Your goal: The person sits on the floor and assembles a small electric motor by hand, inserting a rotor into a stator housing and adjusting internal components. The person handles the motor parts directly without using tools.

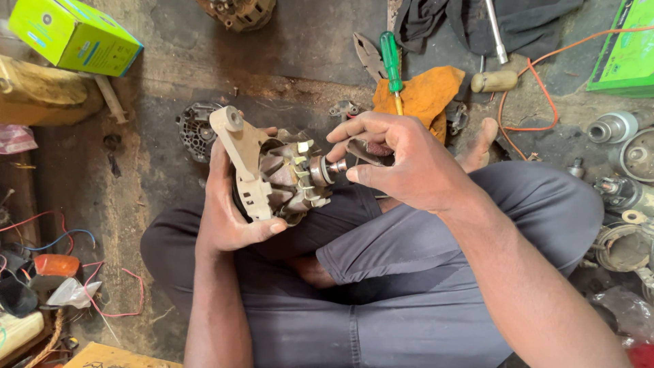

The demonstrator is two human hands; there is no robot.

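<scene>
My left hand point(228, 211) grips an alternator front housing with its claw-pole rotor point(279, 174), held on its side above my lap. The rotor shaft with its slip rings point(325, 169) points right. My right hand point(398, 160) is closed around a small dark piece, perhaps abrasive paper point(368, 148), with the fingertips pressed against the shaft end. I sit cross-legged in grey trousers on a dirty concrete floor.
A green-handled screwdriver point(392, 61) and pliers point(368, 54) lie by an orange rag point(426, 92). Another alternator housing point(194, 129) sits behind my left hand. Green boxes point(71, 34) point(627, 54), a hammer point(494, 80), orange wire, motor parts point(623, 136) at the right, and loose wires point(41, 232) at the left surround me.
</scene>
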